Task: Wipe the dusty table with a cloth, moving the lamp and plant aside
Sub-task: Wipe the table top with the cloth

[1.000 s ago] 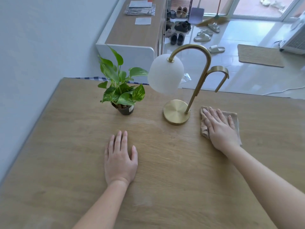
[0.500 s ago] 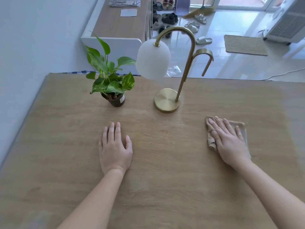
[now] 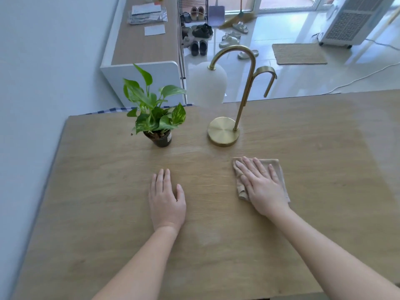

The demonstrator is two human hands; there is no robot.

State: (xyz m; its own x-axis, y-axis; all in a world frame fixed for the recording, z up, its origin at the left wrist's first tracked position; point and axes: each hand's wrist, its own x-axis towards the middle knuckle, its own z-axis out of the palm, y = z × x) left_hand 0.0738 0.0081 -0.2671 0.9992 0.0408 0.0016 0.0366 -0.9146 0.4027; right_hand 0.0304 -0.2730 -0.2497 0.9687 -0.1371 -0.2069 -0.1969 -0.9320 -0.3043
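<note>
On the table (image 3: 104, 191), head view, the following is recorded.

Left hand (image 3: 166, 200): laid flat, palm down, near the middle of the top. The fingers are held straight and close together; nothing is grasped.

Right hand (image 3: 263, 187): laid flat on the cloth (image 3: 274, 163). The fingers are extended and slightly spread, pressed on the fabric rather than closed round it.

Cloth: beige, folded, bunched at its left edge. It is spread on the wood to the right of the left hand, on the near side of the lamp (image 3: 223, 132).

Lamp: brass, its round base set toward the far edge, its neck curved over, with a white shade (image 3: 207, 83) hung to the left.

Plant (image 3: 155, 113): green leaves in a dark pot (image 3: 162, 139), placed left of the lamp base and apart from it.

Pale dusty streaks are seen on the wood between the pot and the hands.

Beyond the table: a sideboard (image 3: 142, 50) with papers (image 3: 147, 13), shoes (image 3: 199, 47) on the floor, a mat (image 3: 298, 54).
</note>
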